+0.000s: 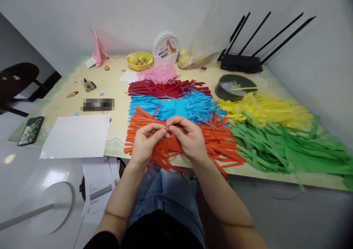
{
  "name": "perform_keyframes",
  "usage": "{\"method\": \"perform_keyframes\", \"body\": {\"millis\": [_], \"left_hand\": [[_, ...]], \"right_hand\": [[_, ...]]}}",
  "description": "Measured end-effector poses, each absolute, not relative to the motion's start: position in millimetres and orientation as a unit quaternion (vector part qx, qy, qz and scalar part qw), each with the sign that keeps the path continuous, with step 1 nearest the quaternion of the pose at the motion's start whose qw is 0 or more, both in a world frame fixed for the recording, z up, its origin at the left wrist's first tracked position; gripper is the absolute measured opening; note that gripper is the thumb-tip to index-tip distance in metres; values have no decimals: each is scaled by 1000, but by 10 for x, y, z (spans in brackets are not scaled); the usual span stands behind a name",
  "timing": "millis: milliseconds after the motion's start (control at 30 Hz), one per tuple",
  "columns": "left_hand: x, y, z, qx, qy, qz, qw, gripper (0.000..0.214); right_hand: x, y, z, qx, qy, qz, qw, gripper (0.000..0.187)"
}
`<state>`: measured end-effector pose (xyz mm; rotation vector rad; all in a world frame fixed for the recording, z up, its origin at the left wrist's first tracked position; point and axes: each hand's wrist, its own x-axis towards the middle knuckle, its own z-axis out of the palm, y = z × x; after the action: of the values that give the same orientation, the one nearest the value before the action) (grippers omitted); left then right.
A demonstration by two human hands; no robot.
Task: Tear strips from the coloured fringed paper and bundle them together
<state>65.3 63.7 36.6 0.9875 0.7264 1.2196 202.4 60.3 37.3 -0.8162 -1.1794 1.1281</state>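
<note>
Orange fringed paper (pixel 217 140) lies along the table's front edge, its cut strips fanning out to both sides and partly over the edge. Over its middle, my left hand (pixel 146 142) and my right hand (pixel 189 138) meet, thumbs and forefingers pinched on a small orange piece of it. My fingers cover most of that piece. Just beyond lies blue fringed paper (pixel 171 108), then dark red fringed paper (pixel 167 90) and pink fringed paper (pixel 158 73). To the right are yellow fringed paper (pixel 264 109) and green fringed paper (pixel 278 146).
A round dark tin (pixel 220 91) and a black router (pixel 241 63) stand at the right back. A yellow fruit bowl (pixel 140 67) and a white giraffe-print holder (pixel 166 59) are behind. White paper (pixel 77 137) and a phone (pixel 31 130) lie left.
</note>
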Motion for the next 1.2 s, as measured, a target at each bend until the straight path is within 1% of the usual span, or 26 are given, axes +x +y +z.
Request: {"method": "perform_keyframes", "body": {"millis": [100, 167, 233, 333, 400, 500, 600, 667, 800, 833, 933, 1000, 1067, 1200], "left_hand": [[635, 609, 341, 443, 326, 543, 635, 25], [631, 582, 340, 472, 345, 573, 574, 20], [630, 552, 353, 507, 368, 595, 503, 12], [629, 511, 379, 544, 386, 596, 448, 6], [624, 495, 391, 563, 395, 592, 421, 4], [608, 486, 398, 612, 413, 577, 348, 3], [581, 494, 396, 663, 423, 550, 282, 3], [554, 504, 388, 667, 426, 540, 287, 3], [481, 509, 366, 648, 415, 514, 379, 9], [468, 504, 361, 650, 414, 512, 379, 8], [468, 478, 350, 664, 420, 521, 333, 4], [493, 460, 346, 658, 419, 533, 327, 2], [521, 448, 342, 628, 420, 554, 351, 6], [544, 449, 340, 560, 424, 566, 431, 18]], "right_hand": [[1973, 586, 278, -329, -484, 504, 635, 21], [1956, 574, 222, -321, -459, 514, 650, 16], [1949, 555, 191, -322, -449, 512, 658, 14], [1942, 519, 206, -341, -462, 489, 657, 17], [1937, 501, 242, -359, -474, 466, 655, 20], [1940, 492, 290, -381, -490, 435, 652, 23], [1969, 502, 307, -391, -504, 431, 639, 23], [1998, 512, 305, -397, -512, 436, 625, 22], [2043, 526, 288, -393, -519, 460, 604, 18], [2047, 528, 281, -386, -521, 469, 599, 17], [2051, 530, 260, -370, -537, 481, 586, 18], [2056, 530, 258, -370, -546, 478, 581, 20], [2075, 530, 273, -371, -555, 473, 574, 20], [2144, 529, 331, -365, -581, 462, 562, 17]]}}
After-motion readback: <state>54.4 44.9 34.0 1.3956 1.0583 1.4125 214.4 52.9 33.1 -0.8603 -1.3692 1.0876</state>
